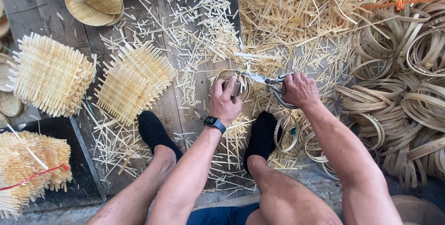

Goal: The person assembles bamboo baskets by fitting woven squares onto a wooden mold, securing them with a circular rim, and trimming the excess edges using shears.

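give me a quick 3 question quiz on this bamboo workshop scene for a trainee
1. True or false: the right hand grips the metal shears.
2. Which wrist wears the dark smartwatch? A) left B) right C) neither
3. Fill in: the left hand holds a small round woven bamboo piece above the wooden plank floor, between the two feet in ____ socks.

Key
1. True. The shears' blades point toward the round piece.
2. A. The watch sits on the left wrist.
3. Black. Pale bamboo offcuts lie scattered around both feet, and coiled bamboo strip hoops are piled on the right.
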